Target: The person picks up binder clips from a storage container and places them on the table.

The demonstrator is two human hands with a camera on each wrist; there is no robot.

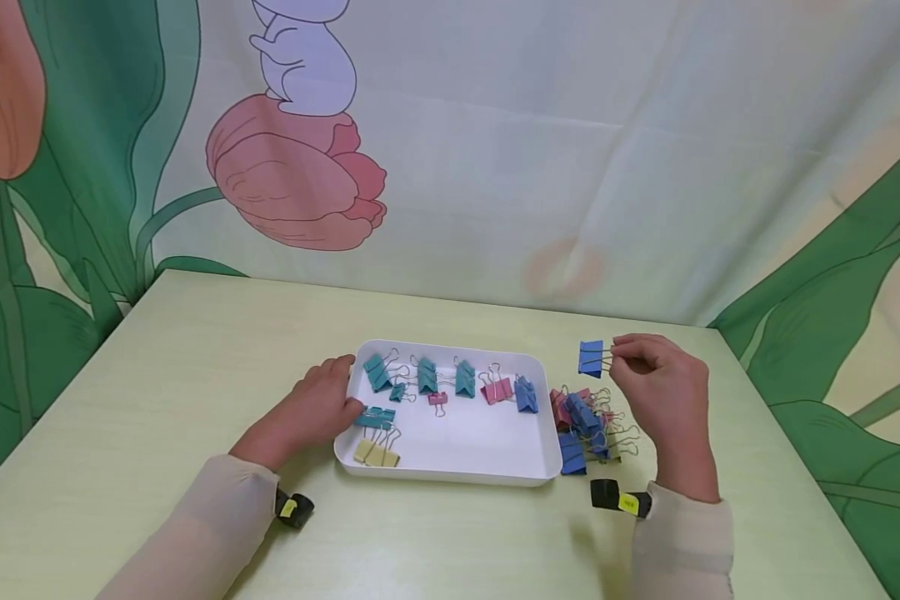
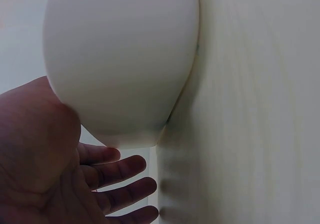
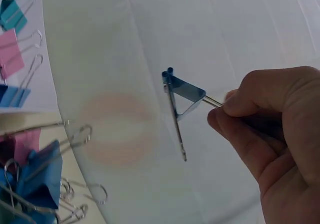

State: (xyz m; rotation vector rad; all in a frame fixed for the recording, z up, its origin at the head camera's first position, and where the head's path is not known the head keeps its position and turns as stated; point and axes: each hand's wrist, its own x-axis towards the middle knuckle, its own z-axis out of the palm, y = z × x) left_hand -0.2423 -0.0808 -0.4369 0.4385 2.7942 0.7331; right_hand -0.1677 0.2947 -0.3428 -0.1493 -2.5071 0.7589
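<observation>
While the left grip [image 1: 318,396] lies at the left end of a white tray [image 1: 457,477] in the head view, the right grip [image 1: 663,383] holds a blue binder clip [image 1: 590,358] above a mixed pile of clips [image 1: 585,417] on the bench [image 1: 450,542], just right of the tray. The held clip touches neither pile nor tray. Inside the tray, teal clips [image 1: 427,377], pink clips [image 1: 497,390] and another blue clip [image 1: 525,395] lie towards the far side, with one more teal clip and a yellow clip [image 1: 377,453] at the left. The step in hand looks like a transfer, with one clip singled out and not yet over the tray.

From the left wrist, the tray's outer wall stands close; the left grip is unclenched, its fingers [image 2: 122,170] loosely extended past the tray's corner, the thumb hidden behind the wall. That suggests light steadying.

From the right wrist, thumb and forefinger pinch the wire handles [image 3: 212,101], the clip's body beyond the fingertips. The next move probably calls for keeping that pinch, swinging left over the rim and lowering gently, clear of the other clips' handles.
</observation>
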